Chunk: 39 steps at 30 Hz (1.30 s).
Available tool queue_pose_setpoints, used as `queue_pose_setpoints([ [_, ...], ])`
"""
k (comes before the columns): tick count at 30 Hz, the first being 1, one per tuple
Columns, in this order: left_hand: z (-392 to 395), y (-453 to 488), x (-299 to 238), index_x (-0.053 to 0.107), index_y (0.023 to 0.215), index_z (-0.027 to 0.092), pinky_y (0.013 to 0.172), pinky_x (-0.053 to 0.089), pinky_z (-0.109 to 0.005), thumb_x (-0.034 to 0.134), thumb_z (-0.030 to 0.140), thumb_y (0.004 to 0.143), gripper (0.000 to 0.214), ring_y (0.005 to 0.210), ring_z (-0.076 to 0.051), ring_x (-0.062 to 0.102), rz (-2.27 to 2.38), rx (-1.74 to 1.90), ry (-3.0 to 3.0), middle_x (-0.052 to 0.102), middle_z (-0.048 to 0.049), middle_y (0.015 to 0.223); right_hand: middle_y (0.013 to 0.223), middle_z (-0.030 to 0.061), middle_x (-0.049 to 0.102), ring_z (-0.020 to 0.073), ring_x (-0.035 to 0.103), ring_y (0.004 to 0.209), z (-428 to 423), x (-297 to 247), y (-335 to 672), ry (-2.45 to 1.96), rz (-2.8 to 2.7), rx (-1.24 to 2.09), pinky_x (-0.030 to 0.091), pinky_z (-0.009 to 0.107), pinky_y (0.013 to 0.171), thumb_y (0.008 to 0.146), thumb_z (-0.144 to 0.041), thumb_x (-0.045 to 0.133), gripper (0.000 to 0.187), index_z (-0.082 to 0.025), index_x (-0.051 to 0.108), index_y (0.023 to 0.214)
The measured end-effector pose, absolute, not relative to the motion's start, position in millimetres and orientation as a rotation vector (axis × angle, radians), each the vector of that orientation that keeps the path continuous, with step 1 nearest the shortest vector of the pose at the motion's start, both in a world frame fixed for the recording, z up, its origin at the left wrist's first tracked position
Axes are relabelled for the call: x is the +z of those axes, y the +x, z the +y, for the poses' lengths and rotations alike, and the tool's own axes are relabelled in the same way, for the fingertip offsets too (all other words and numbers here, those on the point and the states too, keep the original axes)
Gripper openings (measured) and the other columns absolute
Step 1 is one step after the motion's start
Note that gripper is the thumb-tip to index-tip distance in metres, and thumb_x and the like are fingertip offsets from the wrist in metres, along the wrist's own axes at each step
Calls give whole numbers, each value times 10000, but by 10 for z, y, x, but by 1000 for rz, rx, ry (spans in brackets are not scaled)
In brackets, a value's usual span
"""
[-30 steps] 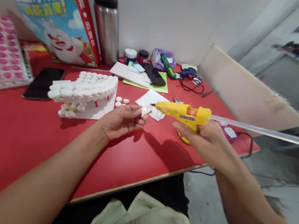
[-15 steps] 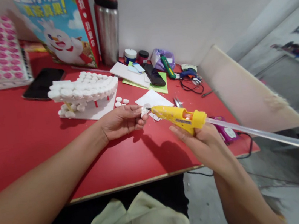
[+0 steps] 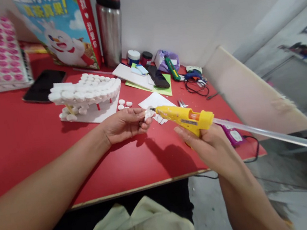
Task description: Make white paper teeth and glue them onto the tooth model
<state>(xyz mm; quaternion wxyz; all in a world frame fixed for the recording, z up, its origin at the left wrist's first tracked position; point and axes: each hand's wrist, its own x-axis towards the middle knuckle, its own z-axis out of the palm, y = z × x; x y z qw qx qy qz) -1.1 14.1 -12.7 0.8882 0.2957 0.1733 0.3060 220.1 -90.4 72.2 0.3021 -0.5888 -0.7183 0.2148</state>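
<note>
Between the fingertips of my left hand (image 3: 127, 125) is a small white piece (image 3: 149, 113), pinched and partly covered by the fingers; its exact kind is hard to make out. My right hand (image 3: 208, 147) is wrapped round the handle of a yellow hot glue gun (image 3: 186, 116). The gun's dark nozzle points left and is at the white piece. A long clear glue stick (image 3: 277, 134) sticks out of the gun's back. Beyond my left hand stands a white model (image 3: 85, 93) covered in rounded white pebbles, on a white base with red posts.
Several loose white pebbles (image 3: 122, 103) lie beside the model, near a white paper sheet (image 3: 154, 101). Farther back are a black phone (image 3: 45, 85), a steel flask (image 3: 112, 27), a printed bag (image 3: 63, 32) and a green cutter (image 3: 173, 68). A purple box (image 3: 234, 135) sits at the right edge.
The glue gun and my right hand have shifted very slightly to the right, with the nozzle still at the white piece. My left hand has hardly moved.
</note>
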Motion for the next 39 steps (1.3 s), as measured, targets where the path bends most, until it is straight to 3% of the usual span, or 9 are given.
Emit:
queue_pose_setpoints([
  [4,140,-14,-120,705,824,43,642,561,-190,815,117,816,133,642,-95,609,353,642,601,659,-90,802,673,40,685,272,726,825,-916,740,2203,-1604,-1852,569,594,357,749,969,-417,638,311,-217,680,736],
  [8,141,-20,-109,704,827,45,644,562,-196,852,129,786,176,640,-95,612,362,642,587,664,-87,791,683,31,680,233,696,738,-931,773,2210,-1615,-1809,592,576,325,693,950,-402,641,347,-216,589,662],
  [13,123,31,-100,741,853,62,643,549,-194,936,227,725,286,634,-93,619,467,744,704,686,-61,761,736,37,714,236,700,751,-966,790,2229,-1607,-1803,495,582,333,728,938,-370,647,254,-199,671,752],
  [17,98,102,-119,763,896,83,655,534,-204,940,293,723,324,637,-100,638,592,916,878,708,-43,728,742,49,725,233,679,702,-1007,727,2253,-1621,-1813,475,575,336,669,958,-419,638,287,-198,706,788],
  [25,65,145,-136,776,905,101,641,518,-228,920,280,729,289,610,-106,658,681,962,967,737,-42,744,812,56,755,255,714,772,-1000,597,2258,-1624,-1863,465,586,346,728,978,-402,624,263,-184,770,988],
  [39,47,136,-102,773,935,111,644,542,-240,938,315,719,341,637,-130,694,719,940,1003,761,-63,770,975,106,797,300,743,909,-979,535,2286,-1685,-1862,435,587,406,852,991,-425,605,338,-157,774,1108],
])
